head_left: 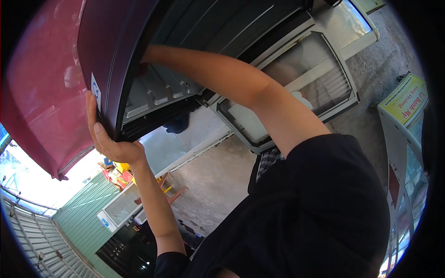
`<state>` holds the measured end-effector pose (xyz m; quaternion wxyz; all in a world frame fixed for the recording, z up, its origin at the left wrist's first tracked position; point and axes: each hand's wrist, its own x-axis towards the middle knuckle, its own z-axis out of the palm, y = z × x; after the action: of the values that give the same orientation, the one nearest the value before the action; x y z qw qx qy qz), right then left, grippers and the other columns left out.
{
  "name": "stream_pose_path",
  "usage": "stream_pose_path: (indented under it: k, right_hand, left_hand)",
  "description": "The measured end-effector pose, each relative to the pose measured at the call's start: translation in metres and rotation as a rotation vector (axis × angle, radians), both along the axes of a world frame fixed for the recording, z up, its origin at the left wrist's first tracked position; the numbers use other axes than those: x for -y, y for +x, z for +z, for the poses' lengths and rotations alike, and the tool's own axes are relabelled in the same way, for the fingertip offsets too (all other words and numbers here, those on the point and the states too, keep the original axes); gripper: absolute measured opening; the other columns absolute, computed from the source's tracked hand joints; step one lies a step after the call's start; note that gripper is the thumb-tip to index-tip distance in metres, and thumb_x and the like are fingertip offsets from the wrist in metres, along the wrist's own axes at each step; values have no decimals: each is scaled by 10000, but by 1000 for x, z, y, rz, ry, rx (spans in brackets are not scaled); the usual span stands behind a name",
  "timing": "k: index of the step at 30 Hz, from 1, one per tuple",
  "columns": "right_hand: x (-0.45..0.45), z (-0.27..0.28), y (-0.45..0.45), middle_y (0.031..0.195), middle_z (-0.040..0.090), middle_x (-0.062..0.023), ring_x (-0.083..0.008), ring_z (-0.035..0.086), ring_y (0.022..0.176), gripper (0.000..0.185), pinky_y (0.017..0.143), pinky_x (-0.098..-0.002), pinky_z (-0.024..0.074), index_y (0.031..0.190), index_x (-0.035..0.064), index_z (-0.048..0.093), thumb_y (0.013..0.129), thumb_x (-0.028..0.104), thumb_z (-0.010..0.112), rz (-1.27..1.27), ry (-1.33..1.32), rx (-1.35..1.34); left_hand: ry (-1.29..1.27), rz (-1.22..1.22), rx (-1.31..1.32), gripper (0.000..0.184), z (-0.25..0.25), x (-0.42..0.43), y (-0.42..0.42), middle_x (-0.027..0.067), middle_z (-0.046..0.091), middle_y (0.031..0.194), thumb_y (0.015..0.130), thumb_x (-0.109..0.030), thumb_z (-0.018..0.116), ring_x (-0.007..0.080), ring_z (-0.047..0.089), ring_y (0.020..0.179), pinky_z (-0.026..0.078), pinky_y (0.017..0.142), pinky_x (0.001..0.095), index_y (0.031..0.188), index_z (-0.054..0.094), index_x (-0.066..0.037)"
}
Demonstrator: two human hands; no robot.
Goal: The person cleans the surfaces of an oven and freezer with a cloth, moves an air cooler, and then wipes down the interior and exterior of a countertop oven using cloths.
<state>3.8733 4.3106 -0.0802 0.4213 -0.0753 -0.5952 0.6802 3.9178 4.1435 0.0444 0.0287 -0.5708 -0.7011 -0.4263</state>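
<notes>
A dark oven (104,55) with a ribbed metal interior fills the upper part of the head view, tilted in the picture. Its glass-windowed door (345,83) hangs open. My left hand (109,141) lies against the oven's outer side near a corner, fingers stretched out beside a white and blue sticker (96,90). My right forearm (208,74) reaches over the door into the oven cavity. Beyond the wrist, the oven's front edge and shadow hide my right hand, so its fingers do not show. Metal rack ledges (157,95) run along the inner wall near that arm.
The oven is on a metal-topped table (169,146), with a dark cloth-like item (178,124) beneath it. A red tarp (41,88) hangs at left. A sign-topped food cart (405,104) stands at right. Beyond the table are concrete floor (215,171) and a glass-sided case (120,208).
</notes>
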Motion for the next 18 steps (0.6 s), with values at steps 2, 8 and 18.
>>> stream_pose_path:
  k: [2,8,18]
  right_hand:
    - [-11,-15,-9,1260,607,-194,-379,597,1139,373,999,-437,471,1207,63,635,866,159,522,-56,43,84]
    - [-26,-61,-21,1256,610,-192,-389,586,1152,370,999,-441,469,1209,107,640,867,151,504,-233,160,342]
    - [144,-38,132,1336,513,-172,-415,528,1167,443,973,-476,459,1279,69,558,846,22,477,-263,-56,485]
  left_hand:
    - [6,13,1,537,0,-1,-1,170,525,1381,982,-247,220,264,519,1265,449,1079,385,1321,523,39]
    - [-9,14,-103,518,1,2,-3,168,525,1388,966,-257,274,258,537,1248,473,1056,363,1295,559,24]
    - [73,-59,-76,471,-2,2,-7,137,592,1341,986,-254,306,284,497,1311,302,1156,399,1257,627,-40]
